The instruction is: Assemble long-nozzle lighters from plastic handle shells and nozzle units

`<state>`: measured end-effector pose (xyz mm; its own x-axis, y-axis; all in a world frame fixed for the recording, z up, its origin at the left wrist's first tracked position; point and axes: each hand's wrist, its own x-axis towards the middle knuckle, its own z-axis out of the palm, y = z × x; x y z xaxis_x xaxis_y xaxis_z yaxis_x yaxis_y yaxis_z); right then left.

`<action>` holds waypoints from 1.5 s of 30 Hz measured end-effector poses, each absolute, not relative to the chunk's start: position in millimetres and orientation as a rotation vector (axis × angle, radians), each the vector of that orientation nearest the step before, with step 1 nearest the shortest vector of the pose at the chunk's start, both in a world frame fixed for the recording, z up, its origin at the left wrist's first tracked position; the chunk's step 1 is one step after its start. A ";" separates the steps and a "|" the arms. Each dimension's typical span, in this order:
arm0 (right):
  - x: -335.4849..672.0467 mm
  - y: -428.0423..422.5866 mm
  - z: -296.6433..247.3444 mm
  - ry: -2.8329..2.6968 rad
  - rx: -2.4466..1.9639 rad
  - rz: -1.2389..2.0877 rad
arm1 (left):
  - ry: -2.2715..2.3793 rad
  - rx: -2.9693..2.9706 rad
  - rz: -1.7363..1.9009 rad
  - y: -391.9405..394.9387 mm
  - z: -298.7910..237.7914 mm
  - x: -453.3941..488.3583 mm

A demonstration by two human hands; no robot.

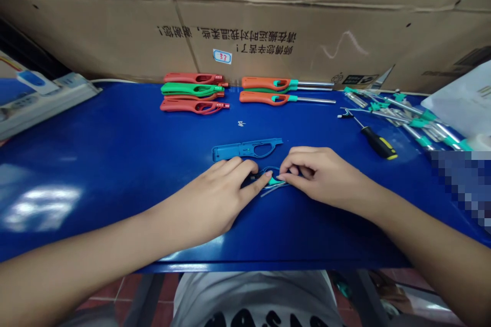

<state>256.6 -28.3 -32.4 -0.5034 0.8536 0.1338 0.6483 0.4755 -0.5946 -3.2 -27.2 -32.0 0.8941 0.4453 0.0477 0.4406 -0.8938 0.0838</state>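
My left hand (226, 191) bends over a blue lighter casing half (268, 169), most of which it hides. Its thumb and index finger press down beside a teal trigger piece (273, 181) lying in the casing. From the other side, the thumb and index finger of my right hand (320, 171) pinch at the casing's front end; what is between them is too small to make out. A thin grey rod or wire (272, 189) shows just below the trigger. Behind my hands lies the matching blue casing half (245, 150), its hollow inside facing up.
Red and green lighter casings (194, 107) and orange lighters with metal tubes (264, 97) lie along a cardboard box (126, 36). A black-yellow screwdriver (379, 143) and a pile of teal-ended metal tubes (418, 121) are right. A power strip (49, 104) is left.
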 end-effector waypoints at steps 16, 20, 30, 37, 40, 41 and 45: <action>270.0 -31.0 -15.0 -2.542 -1.079 0.755 | 0.712 2.997 0.101 -28.5 -34.5 -3.5; 271.1 -31.4 -16.0 -2.533 -1.056 0.729 | 0.711 3.002 0.106 -28.2 -35.1 -3.4; 271.2 -28.9 -19.2 -2.528 -1.003 0.754 | 0.720 3.011 0.125 -29.0 -36.0 -4.0; 271.8 -31.8 -18.3 -2.574 -1.017 0.759 | 0.715 2.998 0.137 -29.4 -36.0 -3.4; 273.1 -32.6 -18.0 -2.579 -1.021 0.716 | 0.709 2.995 0.141 -28.7 -36.0 -4.2; 273.5 -32.6 -18.0 -2.579 -1.015 0.698 | 0.708 2.991 0.141 -28.3 -36.0 -4.3; 274.4 -32.2 -19.1 -2.597 -0.994 0.646 | 0.700 2.973 0.154 -26.6 -36.2 -3.6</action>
